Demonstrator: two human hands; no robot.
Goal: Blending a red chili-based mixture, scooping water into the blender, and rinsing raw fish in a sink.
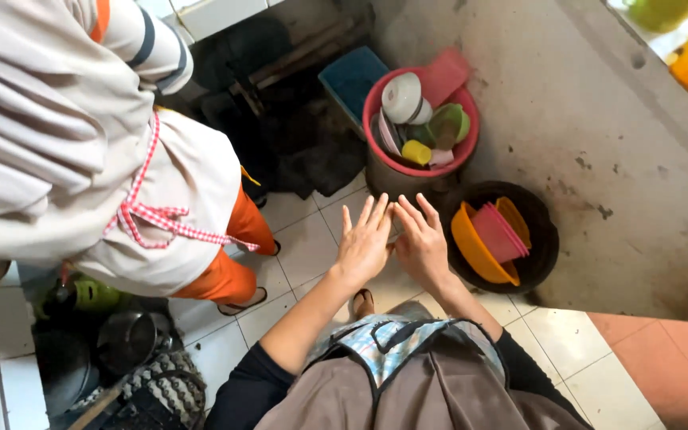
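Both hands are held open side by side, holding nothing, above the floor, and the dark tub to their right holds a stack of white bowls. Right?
Not quite. The head view shows the dark tub holding orange and pink plastic containers, not white bowls. The rest stands: left hand and right hand are open, side by side, holding nothing.

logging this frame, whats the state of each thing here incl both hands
left hand: open, fingers spread, empty, edge touching the other hand
right hand: open, fingers out, empty
red tub: on the floor, full of bowls, cups and lids
white bowl: tipped on its side atop the pile
dark tub: on the floor, holding orange and pink plastic containers stood on edge
metal pot: on the floor, lower left
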